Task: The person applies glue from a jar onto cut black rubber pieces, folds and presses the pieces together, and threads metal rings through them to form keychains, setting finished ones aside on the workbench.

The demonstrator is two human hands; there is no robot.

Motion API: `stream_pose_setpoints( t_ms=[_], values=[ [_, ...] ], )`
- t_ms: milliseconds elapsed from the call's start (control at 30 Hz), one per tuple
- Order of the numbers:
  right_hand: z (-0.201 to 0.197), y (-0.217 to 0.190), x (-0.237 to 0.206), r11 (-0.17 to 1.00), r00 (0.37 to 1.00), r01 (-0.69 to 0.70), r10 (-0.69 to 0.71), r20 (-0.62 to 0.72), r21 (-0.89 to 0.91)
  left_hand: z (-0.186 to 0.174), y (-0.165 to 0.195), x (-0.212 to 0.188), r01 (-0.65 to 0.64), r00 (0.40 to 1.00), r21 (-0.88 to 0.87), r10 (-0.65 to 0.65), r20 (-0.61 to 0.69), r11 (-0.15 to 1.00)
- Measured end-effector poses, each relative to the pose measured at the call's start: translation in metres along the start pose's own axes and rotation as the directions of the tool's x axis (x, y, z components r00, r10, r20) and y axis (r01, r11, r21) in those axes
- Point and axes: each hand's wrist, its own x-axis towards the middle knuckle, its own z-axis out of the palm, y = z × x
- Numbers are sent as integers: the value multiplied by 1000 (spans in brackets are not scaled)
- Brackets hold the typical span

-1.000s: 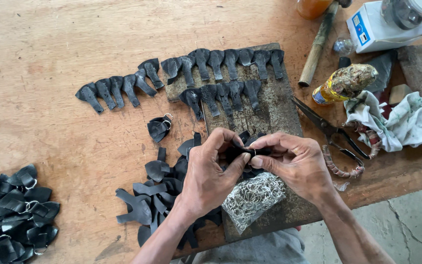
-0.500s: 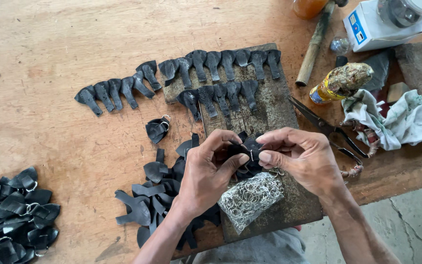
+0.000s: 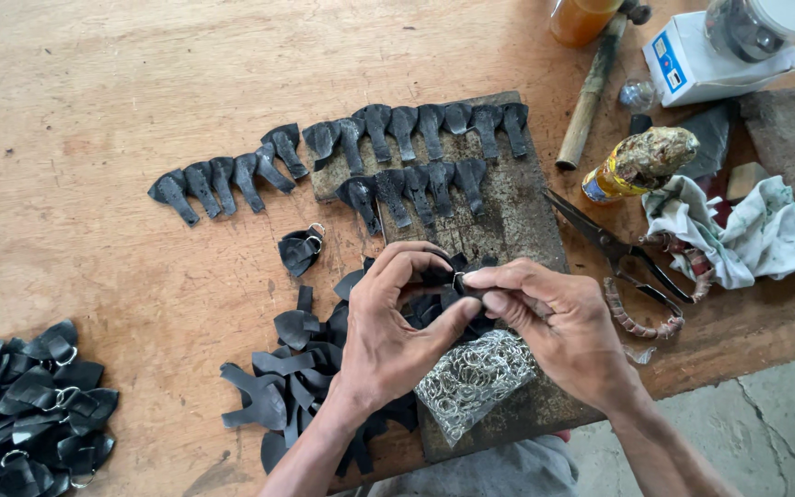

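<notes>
A: Head view first — what are the hands doing?

B: The left hand (image 3: pixel 396 327) and right hand (image 3: pixel 558 322) meet over the wooden table (image 3: pixel 94 110), fingertips pressed together. Between them they pinch a small black leather piece (image 3: pixel 442 279) with a metal ring (image 3: pixel 459 280) at it; which finger bears on the ring I cannot tell.

A: And just under them?

B: A heap of metal rings (image 3: pixel 473 375) lies below the hands, on a dark board (image 3: pixel 526 212). Left of that, a loose pile of black cut pieces (image 3: pixel 292 387).

A: Further out?

B: Two rows of black pieces (image 3: pixel 388 147) lie laid out side by side above the hands — one finished piece with a ring (image 3: pixel 301 248) sits alone between rows and pile. A second heap of ringed pieces (image 3: pixel 29 410) is at the table's near left corner. To the right: scissors (image 3: pixel 614 248), a crumpled cloth (image 3: pixel 738 230), a bottle (image 3: pixel 637 164) and a hammer handle (image 3: pixel 591 92)
</notes>
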Motion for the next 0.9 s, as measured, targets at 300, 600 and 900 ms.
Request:
stream_pose_setpoints(
  t_ms=[300, 600, 900],
  values=[
    [0, 13, 8, 980, 982, -173, 179, -54, 95, -1, -15, -3, 68, 994, -350, -31, 109, 934],
    [-10, 22, 17, 917, 950, -312, 294, 107, 250, -11, -12, 1, 215, 973, -195, -192, 131, 957],
    [-5, 35, 15, 856, 913, -400, 402, 65, 328, -5, -15, 3, 310, 945, -211, -276, 177, 927]
  ],
)
